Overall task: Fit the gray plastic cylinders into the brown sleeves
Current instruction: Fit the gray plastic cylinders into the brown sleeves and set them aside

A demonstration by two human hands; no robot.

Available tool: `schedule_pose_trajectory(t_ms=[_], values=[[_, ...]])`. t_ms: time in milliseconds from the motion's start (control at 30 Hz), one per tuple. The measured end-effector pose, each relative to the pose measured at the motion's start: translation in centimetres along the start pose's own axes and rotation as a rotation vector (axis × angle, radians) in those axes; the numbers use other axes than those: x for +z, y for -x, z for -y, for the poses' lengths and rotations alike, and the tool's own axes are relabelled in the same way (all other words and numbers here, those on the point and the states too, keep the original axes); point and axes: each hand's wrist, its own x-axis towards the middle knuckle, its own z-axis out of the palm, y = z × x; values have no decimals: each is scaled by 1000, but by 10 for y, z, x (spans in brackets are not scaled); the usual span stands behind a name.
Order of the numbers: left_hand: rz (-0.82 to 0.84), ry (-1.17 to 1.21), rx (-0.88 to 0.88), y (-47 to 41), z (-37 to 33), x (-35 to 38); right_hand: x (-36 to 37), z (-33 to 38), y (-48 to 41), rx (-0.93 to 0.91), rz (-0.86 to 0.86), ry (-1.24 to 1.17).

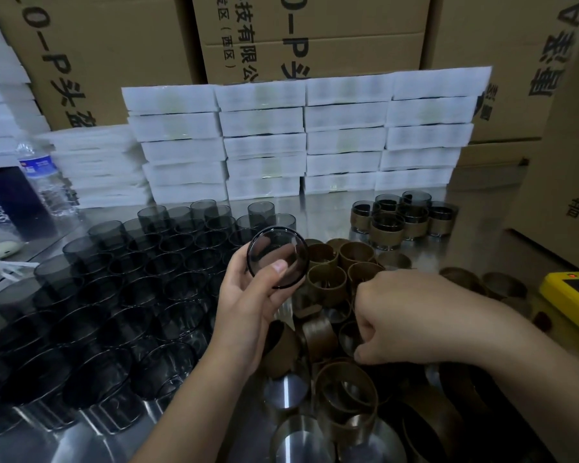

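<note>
One cylinder (278, 259) in L hand (248, 305), sleeves (326, 284) packed tight

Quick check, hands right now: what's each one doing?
Left hand: grip closed on a cylinder, held up.
Right hand: curled down among the sleeves; cannot tell if it holds one.

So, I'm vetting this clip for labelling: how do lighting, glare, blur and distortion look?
In the head view the scene is dim, yet the white stacks glow overbright; the metal table mirrors them; the wide lens bows the cartons; the water bottle at the left looks soft, the gray cylinder in the left hand crisp.
</note>
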Motion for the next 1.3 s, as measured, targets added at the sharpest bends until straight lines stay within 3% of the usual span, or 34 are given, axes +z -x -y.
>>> schedule_pose_trajectory(t_ms=[167, 267, 400, 500, 667, 967, 1300], values=[[-9, -11, 20, -1, 3, -2, -8, -20, 16, 47, -180, -68], [-3, -14, 33, -1, 4, -1, -11, -32, 19, 2, -220, -324], [11, -1, 52, -1, 4, -1, 3, -41, 6, -87, -489, -678], [-10, -64, 102, -1, 5, 0, 13, -43, -4, -101, -723, -663], [-13, -152, 126, -2, 4, 2, 22, -35, -13, -162, -876, -616], [72, -220, -32, 3, 2, 5, 29, -23, -13, -267, -970, -496], [236, -248, -39, 8, 2, 3, 35, -22, -21, -441, -989, -474]])
